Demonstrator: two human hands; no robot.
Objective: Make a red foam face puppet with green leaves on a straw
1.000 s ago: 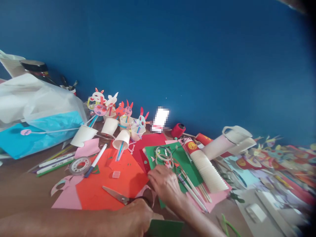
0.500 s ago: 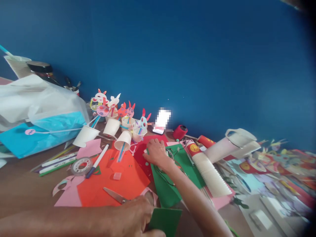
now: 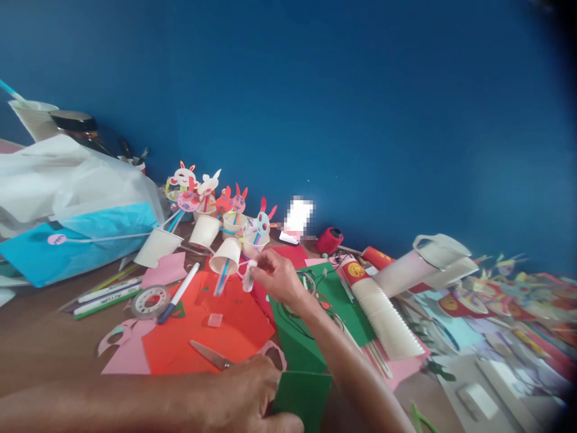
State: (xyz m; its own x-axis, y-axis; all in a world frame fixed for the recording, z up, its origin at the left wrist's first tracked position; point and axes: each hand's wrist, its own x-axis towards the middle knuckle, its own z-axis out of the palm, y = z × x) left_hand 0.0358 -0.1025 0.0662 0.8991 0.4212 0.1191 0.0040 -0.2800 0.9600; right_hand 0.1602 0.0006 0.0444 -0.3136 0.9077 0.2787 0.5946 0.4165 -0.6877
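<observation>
My left hand (image 3: 252, 394) is at the bottom centre, its fingers closed on a piece of green paper (image 3: 302, 397). Beside its knuckles lie scissors (image 3: 211, 355), their blades over the orange-red paper (image 3: 202, 331). My right hand (image 3: 282, 279) pinches a small white stick-like object (image 3: 249, 276) between thumb and fingertips, above the red paper. Just left of it, a tipped white paper cup (image 3: 225, 255) has a blue straw in it. Under my right wrist, a large green sheet (image 3: 347, 307) carries a tangle of cables.
Paper cups with animal-face straws (image 3: 238, 204), a tape roll (image 3: 151, 302) and markers (image 3: 108, 294) stand or lie at left. A bright phone (image 3: 296, 219) leans by the wall. Stacked cups (image 3: 387, 319) and a pitcher (image 3: 437, 249) are at right.
My right hand has lifted and shifted slightly left, and the white object now shows clearly between its fingers. My left hand has hardly moved and still grips the green paper.
</observation>
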